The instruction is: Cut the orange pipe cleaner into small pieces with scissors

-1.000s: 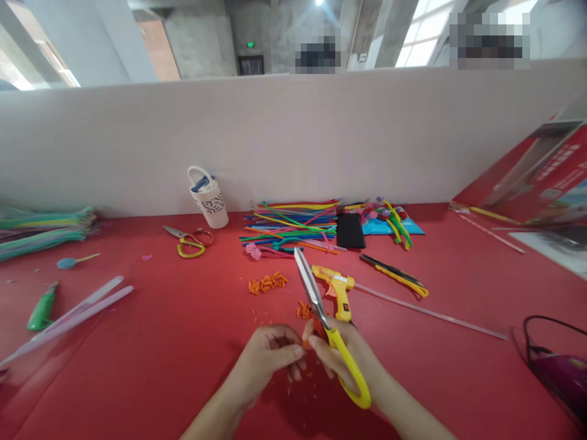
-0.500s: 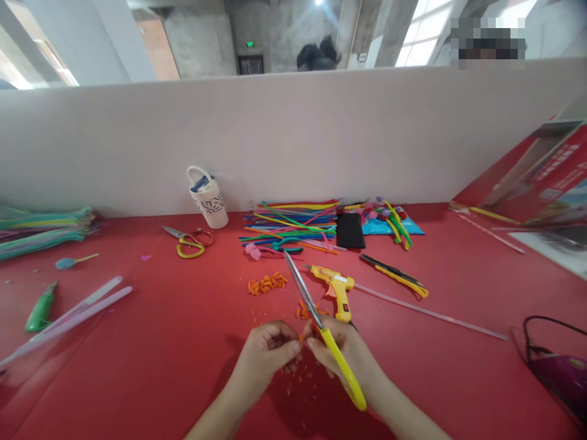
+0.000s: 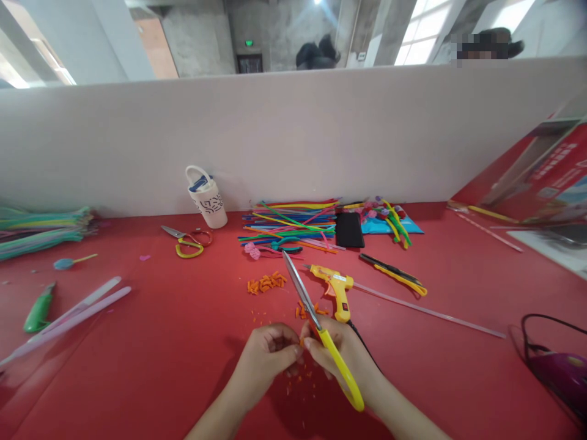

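Near the front of the red table, my left hand (image 3: 270,354) pinches a small orange piece (image 3: 301,343) between thumb and fingertips. My right hand (image 3: 339,348) meets it there, its fingertips at the same piece. Yellow-handled scissors (image 3: 339,366) rest in my right hand, blades pointing up and away. Orange crumbs are scattered under both hands. Just beyond lie two groups of cut orange pieces, one pile (image 3: 266,283) to the left and a smaller pile (image 3: 312,310) partly behind the scissors. A yellow glue gun (image 3: 335,284) lies past my right hand.
Colourful pipe cleaners (image 3: 293,223) lie at the back beside a black phone-like slab (image 3: 350,230). A white cup (image 3: 210,205) and a second pair of scissors (image 3: 186,240) are at left. A cutter (image 3: 393,275) and a purple device (image 3: 562,373) are on the right.
The hands stay almost in place, with the fingertips shifting slightly around the orange piece. The whole view has moved a little.
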`<state>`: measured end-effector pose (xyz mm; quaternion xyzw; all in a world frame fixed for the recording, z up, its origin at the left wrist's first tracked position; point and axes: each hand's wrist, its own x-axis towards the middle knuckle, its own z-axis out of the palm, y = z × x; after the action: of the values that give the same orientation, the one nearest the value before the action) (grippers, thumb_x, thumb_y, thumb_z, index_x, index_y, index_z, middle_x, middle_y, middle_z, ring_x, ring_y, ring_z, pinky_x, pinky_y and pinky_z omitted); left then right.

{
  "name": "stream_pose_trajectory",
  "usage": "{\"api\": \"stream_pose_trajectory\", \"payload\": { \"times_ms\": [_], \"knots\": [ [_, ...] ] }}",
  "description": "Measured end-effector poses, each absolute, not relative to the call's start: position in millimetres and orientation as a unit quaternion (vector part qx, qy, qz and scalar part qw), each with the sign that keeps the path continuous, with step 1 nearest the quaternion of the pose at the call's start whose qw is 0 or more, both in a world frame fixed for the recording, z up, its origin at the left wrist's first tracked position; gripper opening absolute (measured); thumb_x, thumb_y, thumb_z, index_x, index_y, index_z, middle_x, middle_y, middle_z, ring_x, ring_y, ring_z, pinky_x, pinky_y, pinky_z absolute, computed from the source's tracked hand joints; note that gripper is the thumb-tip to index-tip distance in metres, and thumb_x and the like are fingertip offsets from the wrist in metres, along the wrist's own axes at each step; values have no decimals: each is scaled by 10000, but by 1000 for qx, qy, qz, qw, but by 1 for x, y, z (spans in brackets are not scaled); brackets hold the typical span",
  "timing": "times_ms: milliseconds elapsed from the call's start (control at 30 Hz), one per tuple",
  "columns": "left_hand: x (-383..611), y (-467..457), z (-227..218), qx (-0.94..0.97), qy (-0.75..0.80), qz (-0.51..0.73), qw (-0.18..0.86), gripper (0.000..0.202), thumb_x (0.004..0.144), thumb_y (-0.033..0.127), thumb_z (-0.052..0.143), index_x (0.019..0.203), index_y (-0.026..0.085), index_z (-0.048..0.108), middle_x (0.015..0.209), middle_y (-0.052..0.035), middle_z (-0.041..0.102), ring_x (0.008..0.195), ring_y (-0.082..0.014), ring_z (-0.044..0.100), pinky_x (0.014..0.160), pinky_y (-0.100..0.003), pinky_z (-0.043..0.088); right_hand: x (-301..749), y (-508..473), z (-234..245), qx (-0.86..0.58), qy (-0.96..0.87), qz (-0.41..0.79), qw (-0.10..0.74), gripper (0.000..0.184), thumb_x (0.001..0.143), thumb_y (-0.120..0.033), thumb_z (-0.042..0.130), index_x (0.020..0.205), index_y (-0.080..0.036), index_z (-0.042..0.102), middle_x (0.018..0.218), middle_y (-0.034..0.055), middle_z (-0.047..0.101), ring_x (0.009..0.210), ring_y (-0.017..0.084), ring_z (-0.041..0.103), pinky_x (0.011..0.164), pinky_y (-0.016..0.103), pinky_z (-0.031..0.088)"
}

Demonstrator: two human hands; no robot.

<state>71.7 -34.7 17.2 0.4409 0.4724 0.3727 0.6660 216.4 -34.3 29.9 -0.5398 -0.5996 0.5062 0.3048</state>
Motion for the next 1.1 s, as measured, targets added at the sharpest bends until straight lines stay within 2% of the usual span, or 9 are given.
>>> {"api": "stream_pose_trajectory", "payload": {
  "times_ms": [133, 300, 433, 533, 833, 1100],
  "knots": [
    [71, -33, 20, 405, 489, 417, 650, 103, 611, 205, 621, 578, 140, 548, 458, 21, 562, 395, -86, 472, 432, -204, 370, 220, -33, 24, -554, -625, 458, 304, 29, 659, -202, 450, 635, -194, 435, 483, -78, 346, 411, 64, 331, 393, 171, 271],
    [66, -31, 22, 333, 482, 522, 620, 92, 641, 182, 621, 636, 147, 536, 505, 28, 577, 429, -69, 486, 460, -184, 373, 233, -36, 22, -578, -668, 371, 287, 217, 648, -331, 548, 594, -209, 376, 512, -60, 391, 461, 91, 362, 440, 201, 259],
    [61, -30, 26, 302, 470, 574, 598, 77, 669, 161, 596, 646, 155, 522, 546, 32, 574, 459, -62, 478, 476, -175, 366, 240, -42, 19, -587, -775, 153, 177, 211, 717, -405, 507, 688, -207, 442, 540, -10, 528, 469, 144, 480, 448, 230, 255],
    [58, -30, 27, 300, 469, 600, 574, 101, 690, 163, 578, 623, 158, 502, 555, 36, 558, 478, -61, 466, 491, -175, 358, 238, -46, 14, -566, -811, 81, 124, 205, 772, -398, 448, 712, -202, 458, 540, 16, 577, 463, 173, 533, 438, 250, 247],
    [58, -31, 26, 295, 491, 625, 530, 120, 721, 156, 527, 609, 168, 486, 538, 53, 484, 500, -68, 426, 518, -184, 343, 224, -51, 11, -550, -832, 4, 70, 137, 734, -317, 493, 737, -180, 488, 515, 28, 591, 440, 192, 566, 417, 263, 230],
    [58, -32, 24, 305, 490, 635, 514, 102, 727, 175, 528, 629, 164, 502, 555, 41, 479, 526, -82, 424, 533, -202, 343, 222, -52, 8, -555, -830, -28, 54, 147, 709, -323, 518, 743, -184, 483, 514, 19, 591, 439, 177, 564, 415, 255, 241]
  ]
}}
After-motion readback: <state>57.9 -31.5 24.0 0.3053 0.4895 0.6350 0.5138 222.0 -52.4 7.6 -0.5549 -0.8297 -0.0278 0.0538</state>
